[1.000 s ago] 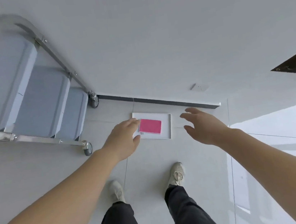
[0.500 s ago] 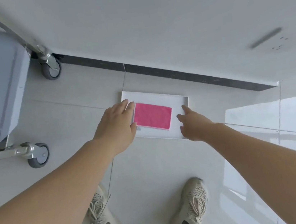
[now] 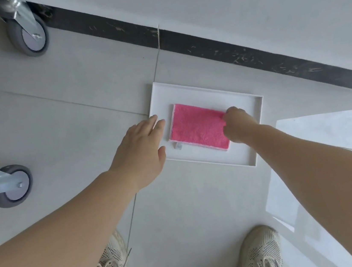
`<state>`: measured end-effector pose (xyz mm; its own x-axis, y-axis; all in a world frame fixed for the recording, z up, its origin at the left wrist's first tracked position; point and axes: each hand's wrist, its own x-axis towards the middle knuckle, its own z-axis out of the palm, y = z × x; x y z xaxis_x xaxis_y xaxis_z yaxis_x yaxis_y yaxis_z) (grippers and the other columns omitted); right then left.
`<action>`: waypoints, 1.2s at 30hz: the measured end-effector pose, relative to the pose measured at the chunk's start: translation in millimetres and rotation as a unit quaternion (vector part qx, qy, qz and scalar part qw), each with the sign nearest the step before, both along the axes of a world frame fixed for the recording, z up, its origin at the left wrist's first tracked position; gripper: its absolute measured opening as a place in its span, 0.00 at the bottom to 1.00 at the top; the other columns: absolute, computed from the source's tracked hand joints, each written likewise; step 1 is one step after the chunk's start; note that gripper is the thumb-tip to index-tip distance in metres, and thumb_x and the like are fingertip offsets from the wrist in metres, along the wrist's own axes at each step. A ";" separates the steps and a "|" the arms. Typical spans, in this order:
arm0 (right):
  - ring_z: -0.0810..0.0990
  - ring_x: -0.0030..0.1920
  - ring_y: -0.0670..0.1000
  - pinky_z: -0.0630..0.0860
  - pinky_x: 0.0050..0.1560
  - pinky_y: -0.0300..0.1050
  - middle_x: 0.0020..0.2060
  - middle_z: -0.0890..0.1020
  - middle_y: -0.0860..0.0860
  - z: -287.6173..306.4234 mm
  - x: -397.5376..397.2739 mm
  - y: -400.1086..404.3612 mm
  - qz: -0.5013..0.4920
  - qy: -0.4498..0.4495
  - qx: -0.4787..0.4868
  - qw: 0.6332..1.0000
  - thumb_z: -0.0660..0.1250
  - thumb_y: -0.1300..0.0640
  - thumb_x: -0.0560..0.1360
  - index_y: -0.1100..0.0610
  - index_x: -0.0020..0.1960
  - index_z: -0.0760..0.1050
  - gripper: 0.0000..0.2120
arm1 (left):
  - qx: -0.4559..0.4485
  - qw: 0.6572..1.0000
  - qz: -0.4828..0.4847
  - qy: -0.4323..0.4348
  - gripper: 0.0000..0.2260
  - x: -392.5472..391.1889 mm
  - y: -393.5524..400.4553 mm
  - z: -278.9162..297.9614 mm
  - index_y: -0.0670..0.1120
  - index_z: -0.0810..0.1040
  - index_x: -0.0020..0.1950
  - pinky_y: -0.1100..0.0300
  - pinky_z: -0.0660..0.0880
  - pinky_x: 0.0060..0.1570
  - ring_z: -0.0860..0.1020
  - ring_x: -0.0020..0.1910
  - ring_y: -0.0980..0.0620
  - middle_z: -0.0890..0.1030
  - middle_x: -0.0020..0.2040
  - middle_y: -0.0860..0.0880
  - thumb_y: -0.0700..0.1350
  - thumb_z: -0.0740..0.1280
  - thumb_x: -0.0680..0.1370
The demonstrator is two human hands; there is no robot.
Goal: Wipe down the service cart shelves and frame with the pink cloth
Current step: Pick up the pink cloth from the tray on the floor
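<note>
A folded pink cloth [image 3: 196, 127] lies flat in a shallow white tray [image 3: 257, 127] on the tiled floor. My right hand [image 3: 236, 125] is down on the cloth's right edge, fingers curled onto the fabric. My left hand [image 3: 140, 144] hovers at the tray's left rim with fingers straight, holding nothing. Of the service cart only two grey caster wheels show: one at the left edge [image 3: 9, 185] and one at the top left [image 3: 27, 34].
The tray sits close to a white wall with a dark baseboard strip [image 3: 227, 52]. My two beige shoes [image 3: 258, 254] stand on the tiles below the tray. A bright patch of sunlight [image 3: 332, 135] covers the floor to the right.
The view has dropped much closer to the floor. My right hand moved from the tray's right side onto the cloth's right edge and curled its fingers. My left hand stays at the tray's left rim.
</note>
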<state>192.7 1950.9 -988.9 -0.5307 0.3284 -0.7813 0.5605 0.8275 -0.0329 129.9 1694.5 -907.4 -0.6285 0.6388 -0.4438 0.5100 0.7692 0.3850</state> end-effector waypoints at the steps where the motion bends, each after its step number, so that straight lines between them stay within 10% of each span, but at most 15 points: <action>1: 0.74 0.50 0.56 0.71 0.42 0.43 0.56 0.73 0.57 2.7 -1.1 -0.5 -0.010 0.007 0.005 1.000 0.58 0.68 0.71 0.65 0.51 0.72 0.10 | 0.000 1.000 0.000 -0.004 0.26 -0.1 0.9 0.5 0.46 0.56 0.76 0.58 0.52 0.69 0.56 0.73 0.48 0.56 0.77 0.47 0.46 0.59 0.79; 9: 0.75 0.39 0.57 0.67 0.32 0.42 0.38 0.76 0.55 91.7 -27.5 -10.7 0.103 0.085 -0.008 0.991 0.58 0.70 0.69 0.59 0.33 0.68 0.09 | 0.004 0.999 0.028 -0.024 0.25 -14.5 13.8 51.5 0.47 0.58 0.74 0.56 0.57 0.69 0.56 0.73 0.48 0.56 0.76 0.50 0.46 0.59 0.78; 14: 0.76 0.42 0.53 0.75 0.40 0.48 0.39 0.75 0.47 216.7 -54.3 -7.1 0.154 0.182 -0.073 0.968 0.55 0.71 0.72 0.46 0.46 0.78 0.22 | 0.046 0.998 0.034 -0.003 0.21 -31.9 30.0 138.2 0.48 0.64 0.71 0.57 0.65 0.63 0.65 0.68 0.50 0.66 0.71 0.51 0.45 0.60 0.78; 18: 0.77 0.46 0.51 0.78 0.44 0.50 0.42 0.78 0.36 344.2 -80.1 1.8 0.179 0.217 -0.088 0.956 0.54 0.73 0.69 0.51 0.48 0.78 0.22 | 0.077 0.996 0.049 0.015 0.19 -55.1 43.4 237.1 0.49 0.66 0.68 0.59 0.68 0.57 0.68 0.65 0.52 0.69 0.68 0.53 0.47 0.61 0.77; 27: 0.77 0.43 0.54 0.76 0.42 0.51 0.43 0.78 0.50 692.3 -111.7 -39.7 0.266 0.393 -0.065 0.878 0.61 0.69 0.73 0.53 0.56 0.76 0.16 | 0.176 0.976 0.115 0.059 0.19 -74.0 36.4 532.7 0.56 0.66 0.64 0.58 0.73 0.53 0.74 0.57 0.55 0.74 0.60 0.57 0.57 0.62 0.74; 36: 0.77 0.40 0.56 0.75 0.38 0.53 0.41 0.77 0.53 957.8 -69.7 -108.5 0.377 0.524 -0.077 0.760 0.60 0.72 0.70 0.59 0.50 0.75 0.14 | 0.235 0.911 0.280 0.190 0.04 -19.9 -47.6 769.4 0.52 0.75 0.48 0.64 0.69 0.34 0.75 0.36 0.54 0.75 0.37 0.56 0.45 0.61 0.78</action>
